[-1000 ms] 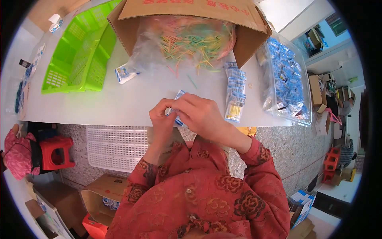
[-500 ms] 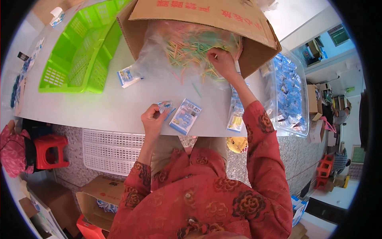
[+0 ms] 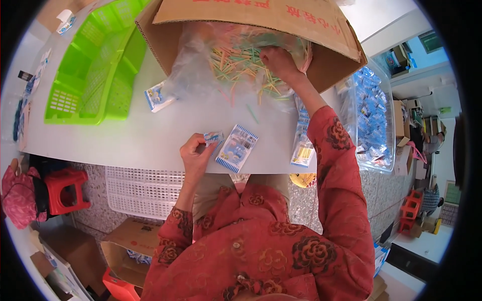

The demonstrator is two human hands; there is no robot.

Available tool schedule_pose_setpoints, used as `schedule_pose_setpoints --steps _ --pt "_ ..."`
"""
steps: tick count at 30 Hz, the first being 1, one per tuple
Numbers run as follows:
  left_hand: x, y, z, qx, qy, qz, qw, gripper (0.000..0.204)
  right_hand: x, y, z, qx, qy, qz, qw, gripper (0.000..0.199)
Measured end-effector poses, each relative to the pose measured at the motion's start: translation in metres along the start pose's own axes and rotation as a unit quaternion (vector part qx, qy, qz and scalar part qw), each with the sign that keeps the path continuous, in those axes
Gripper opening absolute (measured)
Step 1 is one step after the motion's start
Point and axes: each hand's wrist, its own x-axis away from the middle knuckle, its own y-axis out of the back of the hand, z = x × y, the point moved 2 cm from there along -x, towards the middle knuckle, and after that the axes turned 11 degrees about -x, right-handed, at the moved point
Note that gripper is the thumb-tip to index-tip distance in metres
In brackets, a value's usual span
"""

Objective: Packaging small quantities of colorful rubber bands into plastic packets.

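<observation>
My left hand (image 3: 195, 156) pinches a small clear-and-blue packet (image 3: 214, 137) just above the table's near edge. A larger flat blue-and-white packet (image 3: 237, 148) lies to its right. Further off, my right hand (image 3: 281, 64) reaches into an open cardboard box (image 3: 261, 12) lying with its mouth toward me. Its fingers are closed at the heap of thin coloured sticks (image 3: 232, 59); whatever they hold is hidden. A clear plastic bag (image 3: 187, 71) surrounds the sticks. One green stick (image 3: 252, 114) lies loose on the table.
A green basket (image 3: 118, 100) stands at the left, with another packet (image 3: 159, 97) between it and the box. A strip of packets (image 3: 302, 150) lies beneath my right forearm. A clear bin (image 3: 374, 123) of blue packets stands right. White crate (image 3: 143, 188) and red stool (image 3: 65, 189) are below.
My right hand has moved slightly farther into the box among the sticks. My left hand still holds the small packet. The whole view has shifted a little.
</observation>
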Motion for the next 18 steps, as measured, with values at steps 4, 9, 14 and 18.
schedule_pose_setpoints --steps 4,9,14,18 --pt "0.002 0.001 0.004 -0.030 0.008 0.010 0.999 0.013 0.004 -0.005 -0.004 0.026 0.120 -0.004 0.992 0.011" --pt "0.002 0.001 0.009 -0.048 0.012 0.017 0.999 0.015 0.000 -0.005 0.008 0.116 0.157 0.014 0.981 0.010" --pt "-0.001 0.000 0.000 -0.024 0.012 -0.012 1.000 0.011 0.000 -0.007 0.033 0.166 0.151 0.063 0.973 0.008" --pt "0.002 0.002 0.005 -0.008 0.011 0.021 1.000 0.019 0.000 -0.010 0.038 0.160 0.085 0.109 0.977 0.009"
